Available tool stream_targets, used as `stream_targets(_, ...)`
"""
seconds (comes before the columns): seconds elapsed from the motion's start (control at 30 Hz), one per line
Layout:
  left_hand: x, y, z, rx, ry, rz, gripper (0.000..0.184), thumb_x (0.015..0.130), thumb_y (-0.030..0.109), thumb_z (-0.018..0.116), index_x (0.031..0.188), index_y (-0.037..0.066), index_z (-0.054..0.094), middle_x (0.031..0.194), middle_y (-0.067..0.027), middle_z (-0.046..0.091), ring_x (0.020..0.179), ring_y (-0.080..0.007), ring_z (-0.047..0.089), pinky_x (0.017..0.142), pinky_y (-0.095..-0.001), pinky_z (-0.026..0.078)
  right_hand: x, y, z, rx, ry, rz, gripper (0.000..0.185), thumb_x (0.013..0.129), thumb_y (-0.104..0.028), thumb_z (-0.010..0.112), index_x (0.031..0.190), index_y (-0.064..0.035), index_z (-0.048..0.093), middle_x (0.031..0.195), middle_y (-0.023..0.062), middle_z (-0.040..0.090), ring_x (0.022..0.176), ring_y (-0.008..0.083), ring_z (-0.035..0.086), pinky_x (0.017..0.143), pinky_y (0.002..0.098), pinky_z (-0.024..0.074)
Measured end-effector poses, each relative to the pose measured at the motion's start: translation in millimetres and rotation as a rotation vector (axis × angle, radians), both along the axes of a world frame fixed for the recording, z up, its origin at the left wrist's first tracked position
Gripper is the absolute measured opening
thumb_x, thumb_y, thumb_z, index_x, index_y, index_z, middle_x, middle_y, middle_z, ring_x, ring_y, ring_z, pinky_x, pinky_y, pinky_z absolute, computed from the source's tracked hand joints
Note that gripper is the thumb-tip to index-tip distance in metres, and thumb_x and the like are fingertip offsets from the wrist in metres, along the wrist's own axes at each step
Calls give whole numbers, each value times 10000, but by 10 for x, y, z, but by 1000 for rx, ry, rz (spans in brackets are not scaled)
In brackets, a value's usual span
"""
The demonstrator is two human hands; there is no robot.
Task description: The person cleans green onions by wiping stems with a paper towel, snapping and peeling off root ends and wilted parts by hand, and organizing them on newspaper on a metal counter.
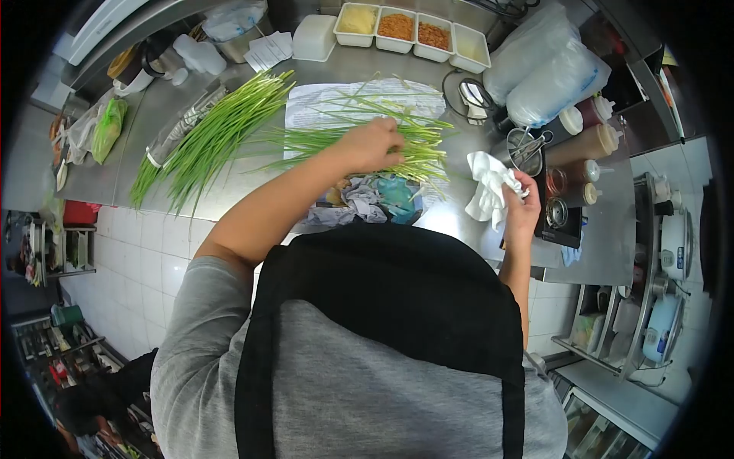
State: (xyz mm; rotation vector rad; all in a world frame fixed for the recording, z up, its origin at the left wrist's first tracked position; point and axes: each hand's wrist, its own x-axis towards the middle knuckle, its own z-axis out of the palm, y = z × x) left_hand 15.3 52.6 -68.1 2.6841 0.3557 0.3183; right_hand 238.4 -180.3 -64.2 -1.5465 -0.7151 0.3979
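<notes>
My left hand (375,145) reaches over loose chives (417,153) spread on a printed paper sheet (306,99). Its fingers are curled down onto the stalks near their pale ends, and the fingertips are partly hidden. In my right hand (524,205) is a crumpled white paper towel (487,183), pinched at its lower right side and held over the worktop. A larger bundle of chives (229,130) lies to the left, beside a rolled clear wrapper (183,126). Between my body and the sheet sits a bin of crumpled paper (363,200).
White tubs of shredded and crumbled food (395,27) line the back. Bulging plastic bags (547,73) stand back right. Sauce bottles (585,145) and a metal pot with utensils (526,149) crowd the right side. A green bag (108,130) lies far left. Another person (99,398) is at lower left.
</notes>
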Motion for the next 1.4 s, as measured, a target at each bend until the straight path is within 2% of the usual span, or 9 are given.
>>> stream_targets(0.27, -139, 612, 133, 421, 147, 279, 161, 729, 206, 664, 817, 75, 634, 837, -94, 576, 898, -281, 572, 768, -399, 477, -92, -120, -213, -211, -708, -52, 258, 652, 88, 568, 840, -71, 645, 935, 96, 599, 920, 237, 572, 830, 300, 431)
stream_targets(0.4, 71, 518, 87, 353, -1, 241, 125, 723, 185, 660, 796, 91, 618, 826, -72, 582, 920, -260, 571, 750, -393, 485, -150, -76, -218, -180, -683, -57, 275, 640, 76, 599, 857, -86, 649, 955, 102, 605, 936, 264, 570, 836, 323, 434)
stream_targets(0.6, 318, 251, -75, 176, 46, 253, 128, 712, 169, 661, 786, 79, 609, 841, -84, 604, 885, -276, 580, 737, -398, 488, -182, 33, 109, -95, -510, -138, 260, 709, 50, 609, 941, -61, 644, 951, 101, 617, 919, 218, 584, 828, 287, 437)
stream_targets(0.7, 251, 400, 98, -12, -37, 254, 96, 743, 139, 648, 798, 69, 614, 827, -79, 631, 827, -253, 609, 723, -368, 489, -38, 79, 144, -47, -190, -125, 254, 805, -45, 637, 1047, 25, 600, 963, 56, 620, 866, 103, 564, 779, 226, 441)
stream_targets(0.83, 149, 505, 433, -627, -68, 231, 87, 864, 117, 572, 866, 31, 579, 808, -60, 643, 840, -135, 615, 752, -286, 461, -31, 415, 237, 70, 61, -64, 286, 813, -110, 661, 1046, 50, 617, 921, 51, 634, 815, 88, 560, 763, 223, 442)
stream_targets(0.93, 93, 524, 481, -1005, -266, 128, 128, 874, 117, 564, 943, 10, 563, 800, -79, 648, 759, -145, 612, 720, -284, 482, -1, 685, 278, 54, 81, -64, 308, 822, -142, 663, 1065, 43, 624, 927, 45, 637, 815, 87, 560, 760, 218, 440)
stream_targets(1.07, 26, 477, 638, -970, -265, 213, 179, 912, 134, 507, 1029, 3, 540, 768, -69, 631, 740, -138, 608, 710, -263, 481, 19, 903, 375, 128, 4, -58, 316, 833, -150, 655, 1080, 43, 622, 932, 44, 638, 813, 81, 554, 747, 209, 436)
stream_targets(1.23, 123, 301, 750, -1016, -273, 262, 184, 904, 154, 504, 1001, 25, 593, 678, -37, 603, 661, -112, 592, 620, -250, 480, -300, 1253, 501, 343, 553, 122, 261, 825, -150, 670, 1034, -1, 623, 965, 75, 650, 797, 137, 617, 699, 274, 502)
stream_targets(1.4, 227, -59, 710, -561, -199, 271, 159, 851, 159, 543, 882, 47, 651, 659, -76, 620, 593, -136, 580, 599, -316, 472, -856, 1465, 519, 167, 576, 206, 329, 789, -120, 707, 1067, 1, 578, 941, 86, 642, 808, 183, 624, 694, 343, 504)
